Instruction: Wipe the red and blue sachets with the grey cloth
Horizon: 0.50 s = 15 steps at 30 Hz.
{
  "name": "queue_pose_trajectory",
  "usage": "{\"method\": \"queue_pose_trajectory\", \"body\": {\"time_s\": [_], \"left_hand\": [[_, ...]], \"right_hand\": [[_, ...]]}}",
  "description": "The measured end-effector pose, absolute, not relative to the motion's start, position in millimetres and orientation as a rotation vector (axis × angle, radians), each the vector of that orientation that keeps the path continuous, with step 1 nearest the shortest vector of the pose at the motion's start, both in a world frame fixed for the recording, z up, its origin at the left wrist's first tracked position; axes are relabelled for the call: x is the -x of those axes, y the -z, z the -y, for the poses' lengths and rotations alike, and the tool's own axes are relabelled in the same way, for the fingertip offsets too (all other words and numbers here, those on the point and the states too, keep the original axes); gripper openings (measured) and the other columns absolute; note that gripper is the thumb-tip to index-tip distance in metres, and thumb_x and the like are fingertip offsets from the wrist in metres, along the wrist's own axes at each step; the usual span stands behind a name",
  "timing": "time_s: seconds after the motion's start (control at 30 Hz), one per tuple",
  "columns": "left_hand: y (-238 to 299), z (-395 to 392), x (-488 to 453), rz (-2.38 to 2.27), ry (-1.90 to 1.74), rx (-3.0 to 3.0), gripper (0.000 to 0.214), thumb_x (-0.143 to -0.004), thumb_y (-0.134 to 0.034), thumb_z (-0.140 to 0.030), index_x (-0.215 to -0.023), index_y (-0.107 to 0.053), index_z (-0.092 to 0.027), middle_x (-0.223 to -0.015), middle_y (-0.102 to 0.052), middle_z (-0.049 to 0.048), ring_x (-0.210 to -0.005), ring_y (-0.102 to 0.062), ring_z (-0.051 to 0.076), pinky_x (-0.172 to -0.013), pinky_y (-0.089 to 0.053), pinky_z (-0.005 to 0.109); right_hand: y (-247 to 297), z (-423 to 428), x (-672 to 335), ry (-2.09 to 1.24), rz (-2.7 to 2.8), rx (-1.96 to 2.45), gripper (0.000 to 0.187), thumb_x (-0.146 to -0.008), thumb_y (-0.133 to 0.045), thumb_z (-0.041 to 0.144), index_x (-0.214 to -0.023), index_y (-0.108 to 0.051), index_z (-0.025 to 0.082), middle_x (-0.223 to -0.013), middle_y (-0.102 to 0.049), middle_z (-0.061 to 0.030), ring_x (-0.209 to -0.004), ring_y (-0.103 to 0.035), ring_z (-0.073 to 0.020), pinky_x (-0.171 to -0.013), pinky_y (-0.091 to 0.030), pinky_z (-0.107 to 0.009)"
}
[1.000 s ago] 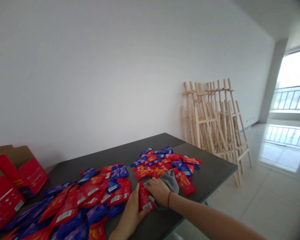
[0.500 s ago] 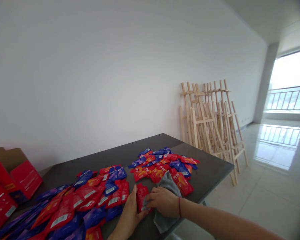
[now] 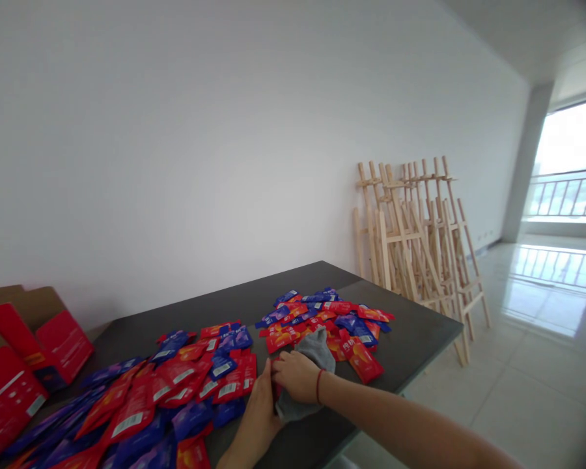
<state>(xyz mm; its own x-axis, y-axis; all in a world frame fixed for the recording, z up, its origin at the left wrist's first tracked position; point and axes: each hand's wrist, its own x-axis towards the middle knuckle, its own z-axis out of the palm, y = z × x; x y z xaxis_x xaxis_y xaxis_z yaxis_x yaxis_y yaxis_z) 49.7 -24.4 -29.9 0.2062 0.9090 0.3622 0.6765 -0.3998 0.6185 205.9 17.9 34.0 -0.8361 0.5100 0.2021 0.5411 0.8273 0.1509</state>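
Note:
Near the front of the dark table, my left hand grips a red packet by its left side; only a sliver of the packet shows. My right hand lies over it, fingers curled on a grey cloth and close against my left fingertips. The cloth bunches up behind my right hand and hangs below it. Just beyond the cloth spreads a pile of red and blue packets. A larger heap of red and blue packets lies to the left of my left hand.
Red cardboard boxes, open at the top, stand at the far left. The dark table borders a white wall and ends at a right edge. Several wooden easels lean against the wall beyond, on a shiny tiled floor.
My right hand has moved left and up across the red packet with the cloth, covering most of it. My left hand still grips the packet's side. The view has shifted slightly.

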Motion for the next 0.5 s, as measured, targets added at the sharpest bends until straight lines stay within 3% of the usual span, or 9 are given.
{"method": "queue_pose_trajectory", "body": {"time_s": [0.1, 0.2, 0.33, 0.5], "left_hand": [[28, 26, -50, -1.495, -0.970, -2.154, 0.096, -0.066, -0.063, -0.016, -0.149, -0.016, -0.011, -0.146, -0.042, 0.0222, -0.138, -0.038, 0.031, -0.115, -0.031, 0.050], [23, 29, -50, -1.507, -0.949, -2.164, 0.096, -0.065, -0.065, -0.019, -0.149, -0.018, -0.015, -0.147, -0.043, 0.0195, -0.140, -0.036, 0.031, -0.115, -0.030, 0.052], [13, 35, -52, -1.557, -0.867, -2.256, 0.083, -0.072, -0.063, -0.028, -0.146, -0.028, -0.015, -0.149, -0.041, 0.0181, -0.139, -0.037, 0.030, -0.114, -0.031, 0.053], [-14, 42, -75, -1.817, -0.432, -2.342, 0.078, -0.071, -0.065, -0.045, -0.139, -0.044, -0.011, -0.148, -0.042, 0.0211, -0.139, -0.034, 0.038, -0.113, -0.030, 0.053]], "right_hand": [[-31, 2, -229, 0.209, 2.914, 0.603, 0.021, -0.086, -0.056, 0.021, -0.104, -0.067, 0.023, -0.112, -0.067, -0.0001, -0.100, -0.052, -0.0232, -0.078, -0.041, -0.036], [-32, 18, -257, 0.023, 2.877, 0.529, 0.037, -0.084, -0.053, 0.017, -0.119, -0.061, 0.023, -0.124, -0.063, -0.0008, -0.106, -0.050, -0.0220, -0.083, -0.040, -0.035], [-33, 22, -289, -0.103, 2.842, 0.646, 0.043, -0.082, -0.048, 0.014, -0.121, -0.062, 0.026, -0.128, -0.061, -0.0016, -0.109, -0.050, -0.0221, -0.089, -0.039, -0.037], [-23, 16, -285, -0.113, 2.630, 0.993, 0.043, -0.080, -0.047, 0.011, -0.117, -0.066, 0.022, -0.120, -0.064, -0.0054, -0.108, -0.052, -0.0241, -0.092, -0.039, -0.038]]}}
